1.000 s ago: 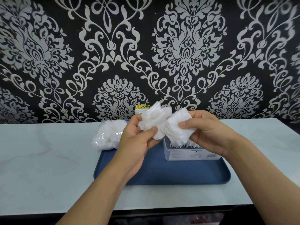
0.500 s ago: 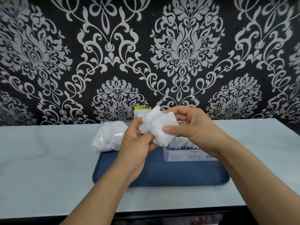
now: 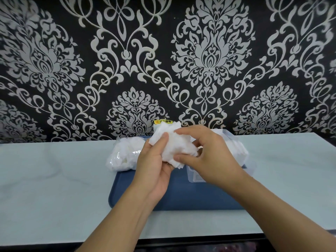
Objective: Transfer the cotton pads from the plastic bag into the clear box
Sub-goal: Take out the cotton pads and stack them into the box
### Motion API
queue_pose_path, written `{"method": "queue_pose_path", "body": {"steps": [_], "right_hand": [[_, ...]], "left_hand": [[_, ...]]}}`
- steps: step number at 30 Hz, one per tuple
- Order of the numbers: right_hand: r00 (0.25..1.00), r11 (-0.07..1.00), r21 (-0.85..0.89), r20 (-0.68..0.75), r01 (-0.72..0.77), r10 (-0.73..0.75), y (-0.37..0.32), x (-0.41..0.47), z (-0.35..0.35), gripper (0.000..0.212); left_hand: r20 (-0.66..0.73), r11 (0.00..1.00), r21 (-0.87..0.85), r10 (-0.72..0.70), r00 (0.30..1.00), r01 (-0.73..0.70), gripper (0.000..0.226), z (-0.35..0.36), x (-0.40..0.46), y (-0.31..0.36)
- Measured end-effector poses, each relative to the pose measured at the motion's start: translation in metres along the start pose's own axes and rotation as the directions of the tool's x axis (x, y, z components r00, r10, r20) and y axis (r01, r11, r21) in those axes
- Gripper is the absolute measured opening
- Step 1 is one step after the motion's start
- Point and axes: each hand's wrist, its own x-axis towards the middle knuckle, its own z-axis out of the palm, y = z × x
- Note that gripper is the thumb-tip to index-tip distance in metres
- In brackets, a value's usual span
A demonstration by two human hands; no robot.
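Some pads boxed beyond both hands' closed clutch on a wad; more bagged leftward.

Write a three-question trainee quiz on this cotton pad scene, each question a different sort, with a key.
1. True or false: both hands hold one bunch of pads.
2. Multiple choice: the bag lies A) inside the box, B) at the tray's far left corner, C) on the floor.
3. Fill in: the box stands on the blue ____.

Key
1. True: the left hand and right hand both grip the bunch, held above the tray.
2. B.
3. tray.
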Motion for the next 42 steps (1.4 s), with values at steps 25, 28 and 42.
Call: {"method": "queue_pose_path", "body": {"steps": [25,28,42], "right_hand": [[0.909,0.451,0.815,0.206,-0.364,0.363,0.005,0.015,-0.048,0.032],[0.938,0.213,0.926,0.263,-0.310,0.225,0.007,0.016,-0.066,0.053],[0.849,0.096,0.863,0.458,-0.496,0.263,0.009,0.021,-0.047,0.029]], "left_hand": [[0.016,0.956,0.274,0.108,0.994,-0.109,0.019,-0.006,0.003,0.006],[-0.007,0.955,0.287,0.080,0.997,-0.075,0.019,-0.012,0.006,0.011],[0.028,0.959,0.281,-0.057,0.998,0.046,0.037,0.001,-0.003,0.007]]}}
